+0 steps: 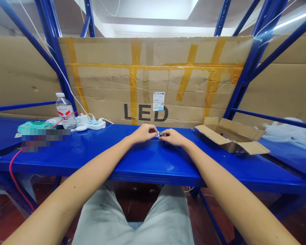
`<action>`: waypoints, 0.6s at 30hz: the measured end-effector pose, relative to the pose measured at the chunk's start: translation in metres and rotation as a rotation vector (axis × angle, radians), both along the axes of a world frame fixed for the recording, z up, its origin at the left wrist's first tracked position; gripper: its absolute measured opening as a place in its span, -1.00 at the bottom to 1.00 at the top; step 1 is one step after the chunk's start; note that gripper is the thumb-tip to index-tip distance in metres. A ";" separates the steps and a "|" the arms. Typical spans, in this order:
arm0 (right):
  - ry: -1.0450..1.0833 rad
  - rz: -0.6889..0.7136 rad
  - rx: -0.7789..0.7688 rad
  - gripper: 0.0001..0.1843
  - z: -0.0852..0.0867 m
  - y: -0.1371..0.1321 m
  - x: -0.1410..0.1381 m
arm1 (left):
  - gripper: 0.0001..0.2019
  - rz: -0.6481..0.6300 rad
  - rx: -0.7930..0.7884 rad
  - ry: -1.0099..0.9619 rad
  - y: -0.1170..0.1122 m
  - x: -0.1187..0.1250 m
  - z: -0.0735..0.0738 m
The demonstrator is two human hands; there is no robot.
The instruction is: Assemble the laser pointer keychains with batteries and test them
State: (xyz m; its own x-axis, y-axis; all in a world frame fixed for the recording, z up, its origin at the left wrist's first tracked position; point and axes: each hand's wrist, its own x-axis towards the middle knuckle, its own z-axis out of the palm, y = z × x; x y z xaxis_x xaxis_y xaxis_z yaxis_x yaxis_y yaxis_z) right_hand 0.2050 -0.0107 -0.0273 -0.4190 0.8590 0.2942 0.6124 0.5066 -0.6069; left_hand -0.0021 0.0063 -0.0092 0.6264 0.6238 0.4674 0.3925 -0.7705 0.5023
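Note:
Both arms reach forward over the blue metal tabletop [153,160]. A small silver-and-green piece [159,134], too small to identify, sits between my fingertips near the back of the table. My left hand [144,133] is closed, thumb and fingers pinching at its left side. From the other side, my right hand [173,137] is closed too, fingertips bent onto its right end. My fingers cover much of the piece, and I cannot tell whether it rests on the table or is slightly raised.
An opened cardboard box [232,146] stands to the right, flaps spread. At left are a water bottle [66,112], a white power strip [95,124], a green packet [33,126] and a red cable [13,173]. A large taped cardboard panel [104,92] rises behind, between blue posts.

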 end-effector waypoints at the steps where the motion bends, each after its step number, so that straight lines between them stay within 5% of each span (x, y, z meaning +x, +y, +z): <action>1: -0.026 -0.003 0.034 -0.75 0.000 -0.001 -0.001 | -0.85 0.024 0.020 -0.062 -0.001 0.001 0.000; 11: -0.032 0.045 0.029 -0.82 0.002 -0.008 -0.008 | -0.90 -0.005 -0.110 -0.086 -0.007 0.006 -0.001; 18: 0.097 -0.021 0.251 -0.81 -0.003 -0.003 -0.008 | -0.93 0.033 -0.208 -0.115 -0.002 0.005 -0.003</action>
